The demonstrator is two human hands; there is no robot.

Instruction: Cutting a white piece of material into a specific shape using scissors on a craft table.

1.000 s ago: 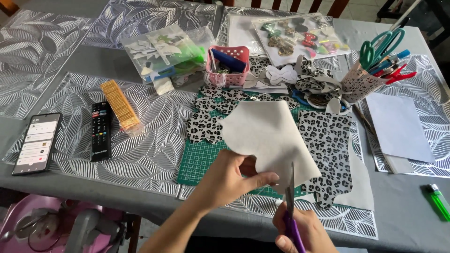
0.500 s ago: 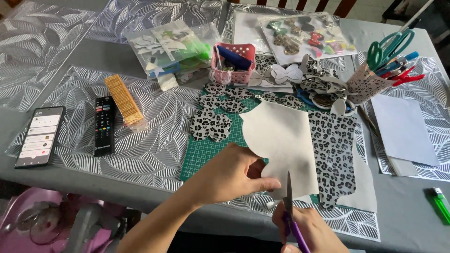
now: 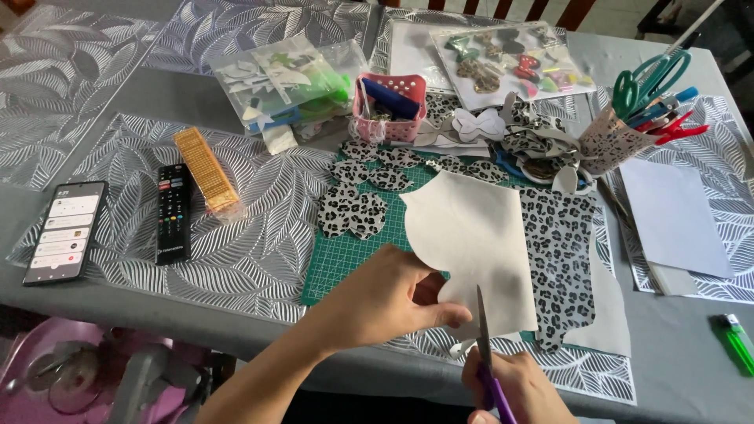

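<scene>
My left hand pinches the near edge of a white sheet with a scalloped, cut-out edge, holding it over a green cutting mat. My right hand grips purple-handled scissors whose blades point away from me and meet the sheet's lower edge. A leopard-print sheet lies just right of the white one. Several leopard-print cut shapes rest on the mat's far left part.
A phone, black remote and gold box lie left. At the back are a pink basket, plastic bags of pieces and a leopard-print cup of scissors and pens. White paper and a green lighter lie right.
My left hand has turned the white sheet and brought it lower over the mat. The scissors stay at its near edge, blades slightly further in.
</scene>
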